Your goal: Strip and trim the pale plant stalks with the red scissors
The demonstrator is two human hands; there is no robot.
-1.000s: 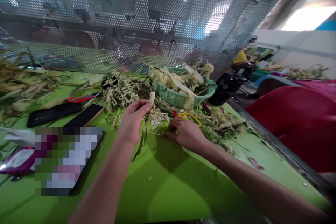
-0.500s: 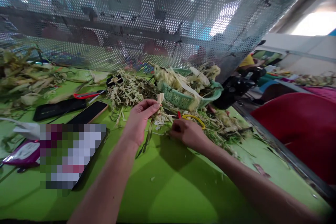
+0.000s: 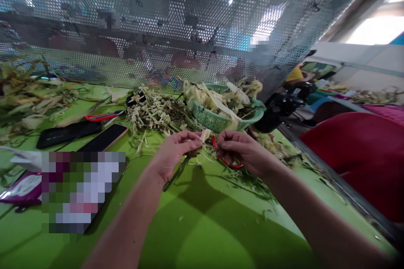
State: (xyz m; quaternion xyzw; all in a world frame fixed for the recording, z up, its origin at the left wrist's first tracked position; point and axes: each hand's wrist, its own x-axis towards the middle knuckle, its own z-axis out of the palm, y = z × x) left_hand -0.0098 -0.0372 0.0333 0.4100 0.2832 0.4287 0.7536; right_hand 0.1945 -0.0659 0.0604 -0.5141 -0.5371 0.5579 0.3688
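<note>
My left hand (image 3: 175,151) is closed in a pinch on a pale strip of dried husk (image 3: 205,135), which sticks up past the fingertips. Dark green leafy strands (image 3: 175,175) hang below that hand. Just to the right, my right hand (image 3: 244,149) is raised with its fingers curled and pinched together; whatever may be between them is too small to make out. Beneath and behind these fingers shows a red-handled tool (image 3: 232,166), partly hidden, apparently lying on the green tabletop (image 3: 202,218).
A green basket (image 3: 214,119) heaped with husk and silk stands behind my hands, beside a pile of husk pieces (image 3: 154,111). Left lie phones (image 3: 105,138), a red-handled cutter (image 3: 104,116) and a purple packet (image 3: 23,187). A perforated metal screen (image 3: 151,29) rises behind; a red chair (image 3: 353,155) stands right.
My right hand has risen from near the tabletop and turned, its fingers now upward beside the left. My left hand has shifted slightly right and lower, tilting the husk strip rightward.
</note>
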